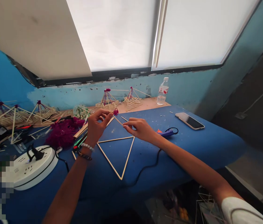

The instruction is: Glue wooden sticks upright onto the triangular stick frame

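Observation:
Between my two hands a thin pale stick (118,120) is held slantwise above the blue table. My left hand (100,120) pinches its upper left end, right beside a small magenta tuft (115,111). The fingers of my right hand (137,127) are closed on the lower right end. Below my hands a triangle of pale sticks (128,158) lies flat, one corner pointing toward me. Another short stick (124,119) shows just behind my right fingers.
A glue gun (168,133) with a black cord, a phone (189,120) and a bottle (162,91) are on the right. Magenta fibre (62,132) and a round white power strip (34,168) are left. Stick pyramids (108,99) stand along the wall.

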`<state>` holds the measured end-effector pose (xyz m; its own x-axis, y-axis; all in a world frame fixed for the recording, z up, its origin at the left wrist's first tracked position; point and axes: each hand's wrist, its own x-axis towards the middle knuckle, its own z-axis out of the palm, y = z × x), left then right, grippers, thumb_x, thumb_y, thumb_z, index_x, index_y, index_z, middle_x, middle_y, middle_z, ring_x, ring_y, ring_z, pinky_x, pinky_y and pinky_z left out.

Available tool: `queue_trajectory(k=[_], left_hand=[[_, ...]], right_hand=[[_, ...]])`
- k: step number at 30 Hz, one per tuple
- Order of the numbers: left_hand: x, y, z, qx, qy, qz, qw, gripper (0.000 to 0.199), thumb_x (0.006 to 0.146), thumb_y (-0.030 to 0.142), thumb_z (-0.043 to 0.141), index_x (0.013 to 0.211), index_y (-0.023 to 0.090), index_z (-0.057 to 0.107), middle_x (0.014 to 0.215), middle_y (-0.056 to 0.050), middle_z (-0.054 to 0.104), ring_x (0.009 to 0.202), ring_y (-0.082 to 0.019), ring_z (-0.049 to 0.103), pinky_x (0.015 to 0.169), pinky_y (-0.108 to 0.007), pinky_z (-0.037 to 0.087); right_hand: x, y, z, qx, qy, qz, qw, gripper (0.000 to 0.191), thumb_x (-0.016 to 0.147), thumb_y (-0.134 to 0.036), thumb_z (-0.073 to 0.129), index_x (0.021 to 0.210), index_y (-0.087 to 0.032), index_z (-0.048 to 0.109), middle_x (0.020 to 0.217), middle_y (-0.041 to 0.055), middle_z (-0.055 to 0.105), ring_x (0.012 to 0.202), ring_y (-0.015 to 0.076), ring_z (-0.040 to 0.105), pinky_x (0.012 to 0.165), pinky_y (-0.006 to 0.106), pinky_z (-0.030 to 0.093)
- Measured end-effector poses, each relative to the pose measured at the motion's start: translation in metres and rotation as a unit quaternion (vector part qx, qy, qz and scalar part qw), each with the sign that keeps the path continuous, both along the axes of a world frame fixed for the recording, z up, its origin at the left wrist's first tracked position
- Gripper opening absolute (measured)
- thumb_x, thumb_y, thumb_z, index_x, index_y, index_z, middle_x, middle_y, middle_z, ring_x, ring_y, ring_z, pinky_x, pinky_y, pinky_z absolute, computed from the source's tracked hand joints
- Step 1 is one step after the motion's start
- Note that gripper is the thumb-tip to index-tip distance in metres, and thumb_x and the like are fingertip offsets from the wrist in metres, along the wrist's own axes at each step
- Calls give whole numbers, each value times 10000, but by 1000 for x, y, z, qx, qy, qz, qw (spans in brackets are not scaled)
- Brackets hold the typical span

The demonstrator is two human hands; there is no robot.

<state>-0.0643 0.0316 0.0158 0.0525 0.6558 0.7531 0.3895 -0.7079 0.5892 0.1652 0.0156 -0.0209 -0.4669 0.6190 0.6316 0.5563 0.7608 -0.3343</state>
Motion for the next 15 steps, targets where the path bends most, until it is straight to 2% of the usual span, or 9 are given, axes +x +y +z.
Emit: queue_trajectory(k=[3, 5, 8, 11, 15], left_hand=[[1, -1, 1, 1, -1, 1, 1000, 221, 866, 428, 749, 817, 213, 737, 771, -13, 744, 635, -121, 632, 553, -215, 484], [0, -2, 1, 3, -2, 4, 1000, 212, 867, 417, 747, 819, 210, 735, 776, -13, 744, 638, -122, 636, 560, -220, 486], [-1, -3, 1, 0, 1, 8, 1000, 220, 878, 416, 745, 822, 204, 728, 778, -11, 736, 623, -117, 622, 559, -222, 477], [-2, -3, 1, -4, 5, 1, 1000, 226, 889, 416, 746, 831, 199, 728, 773, -10, 726, 622, -111, 609, 555, -213, 468], [-3, -2, 0, 9, -4, -15, 1000, 241, 892, 412, 747, 809, 187, 723, 782, -16, 694, 630, -100, 579, 524, -189, 438]], right_hand=[[2, -5, 1, 37, 42, -45, 997, 421, 1064, -333, 480, 726, -179, 678, 664, 6, 585, 582, 110, 475, 616, 280, 328], [3, -8, 0, 51, 50, -42, 997, 462, 1059, -328, 448, 638, -192, 579, 604, -3, 544, 541, 104, 434, 590, 285, 309], [3, -11, -4, 63, 1, 46, 997, 458, 1045, -308, 452, 601, -202, 491, 580, -15, 537, 505, 89, 405, 551, 276, 280], [-2, -13, -10, 90, -85, 126, 984, 422, 1022, -270, 489, 606, -198, 499, 571, -25, 544, 479, 81, 375, 528, 276, 248], [-8, -14, -16, 103, -139, 151, 973, 409, 1008, -262, 499, 607, -189, 534, 559, -21, 553, 471, 80, 350, 528, 278, 241]])
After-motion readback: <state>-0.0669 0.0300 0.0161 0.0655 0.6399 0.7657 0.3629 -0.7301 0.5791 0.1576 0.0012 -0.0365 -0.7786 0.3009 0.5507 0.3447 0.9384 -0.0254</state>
